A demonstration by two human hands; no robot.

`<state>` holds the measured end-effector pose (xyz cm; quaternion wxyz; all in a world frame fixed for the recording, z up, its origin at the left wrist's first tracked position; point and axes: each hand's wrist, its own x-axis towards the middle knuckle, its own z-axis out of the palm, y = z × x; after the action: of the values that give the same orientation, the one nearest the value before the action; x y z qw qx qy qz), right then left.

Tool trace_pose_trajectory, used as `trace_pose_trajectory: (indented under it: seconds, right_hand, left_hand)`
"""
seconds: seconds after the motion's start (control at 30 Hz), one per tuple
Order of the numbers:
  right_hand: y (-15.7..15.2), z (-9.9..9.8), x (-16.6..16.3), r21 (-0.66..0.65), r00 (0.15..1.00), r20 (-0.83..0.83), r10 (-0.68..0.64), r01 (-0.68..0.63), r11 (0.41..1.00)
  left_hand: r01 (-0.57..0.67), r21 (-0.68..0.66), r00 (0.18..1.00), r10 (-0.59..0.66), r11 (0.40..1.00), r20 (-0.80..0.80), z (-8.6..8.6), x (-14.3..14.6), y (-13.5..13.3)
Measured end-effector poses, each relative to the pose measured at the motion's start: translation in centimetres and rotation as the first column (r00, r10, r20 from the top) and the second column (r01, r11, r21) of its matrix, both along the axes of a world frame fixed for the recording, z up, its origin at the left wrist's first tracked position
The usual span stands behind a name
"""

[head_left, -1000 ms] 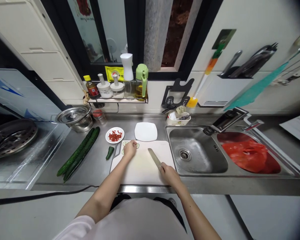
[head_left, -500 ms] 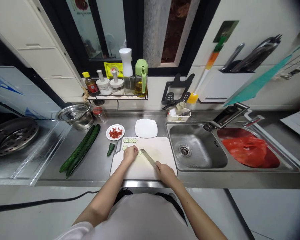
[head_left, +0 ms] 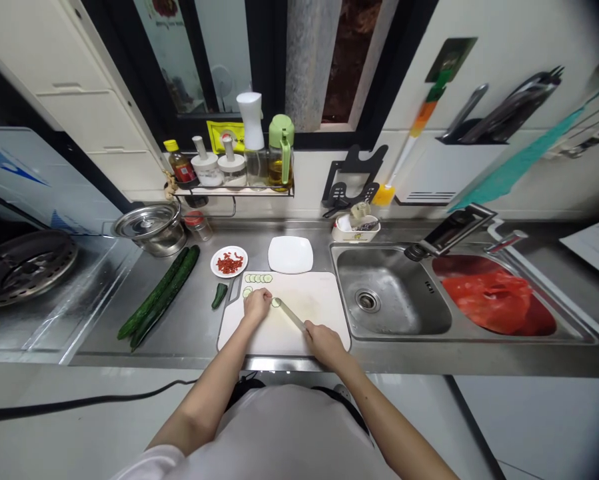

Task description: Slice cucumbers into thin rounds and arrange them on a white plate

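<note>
My left hand (head_left: 256, 305) is closed over a piece of cucumber on the white cutting board (head_left: 319, 310); only its cut end (head_left: 276, 302) shows beside my fingers. In my right hand (head_left: 322, 340) is a knife (head_left: 291, 314), its blade tip touching that cut end. A row of cucumber slices (head_left: 258, 278) lies along the board's far edge, with one more slice (head_left: 246, 291) just below the row.
Two whole cucumbers (head_left: 162, 297) and a cucumber stub (head_left: 218, 295) lie on the steel counter to the left. A small plate of red chili (head_left: 229, 261) and a square white plate (head_left: 290, 254) sit behind the board. The sink (head_left: 389, 300) is right, with a red basin (head_left: 494, 300).
My left hand came back from the board's far edge, leaving a row of slices uncovered there. The knife moved left until its tip met the cucumber at my left fingers.
</note>
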<state>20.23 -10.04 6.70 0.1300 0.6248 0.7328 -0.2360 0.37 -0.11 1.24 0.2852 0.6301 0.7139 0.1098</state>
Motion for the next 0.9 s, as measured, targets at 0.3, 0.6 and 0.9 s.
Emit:
trace_pose_trajectory:
  seconds: [0.3,0.6,0.9]
  right_hand:
    - [0.4,0.7,-0.3,0.009,0.999,0.020,0.030,-0.030,1.000]
    - [0.9,0.9,-0.7,-0.028,0.997,0.039,0.062,-0.061,0.998]
    - [1.4,1.1,-1.2,-0.062,0.997,0.044,0.064,-0.061,0.996]
  left_hand:
    - [-0.005,-0.038,1.000,0.005,0.999,-0.001,0.3,-0.1,0.4]
    - [0.023,-0.011,1.000,-0.023,1.000,-0.013,-0.1,-0.1,0.3]
    - [0.032,-0.022,0.999,-0.032,0.999,-0.010,-0.3,0.0,0.2]
